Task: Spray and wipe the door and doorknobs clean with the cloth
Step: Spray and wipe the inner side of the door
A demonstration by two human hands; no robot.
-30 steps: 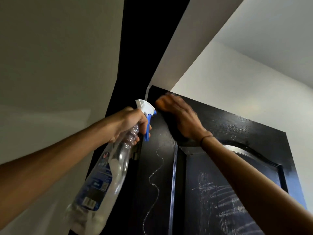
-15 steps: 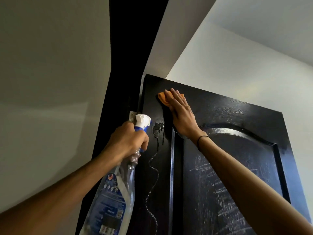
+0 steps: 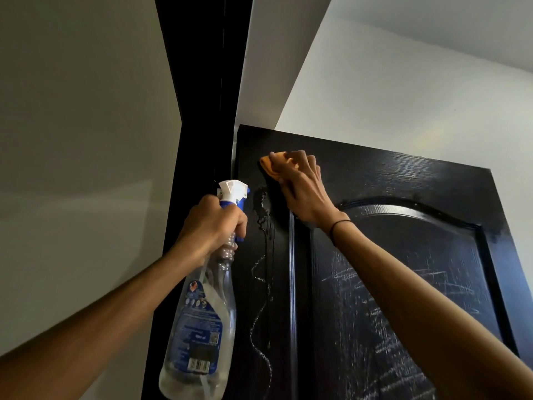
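A black panelled door point(image 3: 389, 183) stands open, seen from below, with pale scribbles on its panel and a wet trickle down its left stile. My right hand point(image 3: 302, 192) presses an orange cloth point(image 3: 269, 167) against the door's upper left corner, with the fingers curled over it. My left hand point(image 3: 210, 226) grips the neck of a clear spray bottle point(image 3: 202, 321) with a white and blue trigger head, held just left of the door. No doorknob is in view.
The black door frame point(image 3: 202, 111) runs up along the left of the door. Pale walls point(image 3: 72, 140) lie to the left, and the wall and ceiling are above the door.
My right hand has slid the cloth from the very top corner slightly rightwards across the door's top rail and curled over it. The bottle has dropped lower, and fresh spray runs down the stile.
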